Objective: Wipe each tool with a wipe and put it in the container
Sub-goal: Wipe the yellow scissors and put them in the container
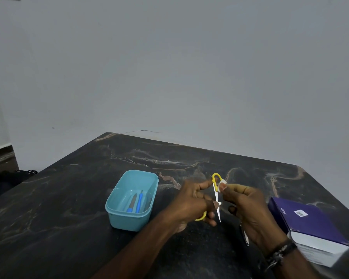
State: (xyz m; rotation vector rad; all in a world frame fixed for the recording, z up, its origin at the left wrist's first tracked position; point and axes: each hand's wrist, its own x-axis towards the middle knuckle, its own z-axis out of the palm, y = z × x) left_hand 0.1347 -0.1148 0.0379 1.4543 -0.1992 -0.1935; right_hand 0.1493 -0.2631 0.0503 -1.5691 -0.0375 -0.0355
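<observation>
Yellow-handled small scissors with slim metal blades (217, 200) are up off the table, held between both hands just right of the container. Left hand (191, 204) has its fingers curled round the lower yellow loop and the shank, thumb stretched toward the upper loop. Right hand (248, 212) pinches a small white wipe (222, 185) between thumb and fingertip, pressed against the scissors near the top yellow loop, blade tips pointing down toward the tabletop. A dark beaded band sits on the right wrist. Over to the left, the light blue rectangular plastic container (117, 216) stands open on the black marble-patterned table (58, 198), and inside it lie two slim tools with blue handles (136, 202), side by side along its length. Below the right hand, a thin metal tool (245, 236) lies on the table, partly hidden. Near the right edge rests a purple and white cardboard box (310, 224).
</observation>
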